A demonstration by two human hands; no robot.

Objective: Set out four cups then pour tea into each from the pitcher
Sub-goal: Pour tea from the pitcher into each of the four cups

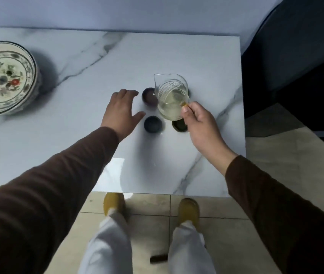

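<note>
A clear glass pitcher (170, 95) holding pale yellow tea hangs above the cups, tilted, its spout toward the far left. My right hand (202, 127) grips its handle. Below it, small dark cups stand close together on the marble table (78, 145): a purplish cup (149, 96) at the back left, a dark blue cup (153, 124) at the front left, and a dark green cup (179, 125) at the front right, partly hidden by the pitcher. A dark edge of another cup (188, 93) shows behind the pitcher. My left hand (122, 111) hovers flat and open just left of the cups.
A large painted ceramic bowl (5, 78) sits at the table's far left. The table's right edge (243, 119) lies close to the cups, with dark furniture beyond it. A small dark object (158, 259) lies on the tiled floor by my feet.
</note>
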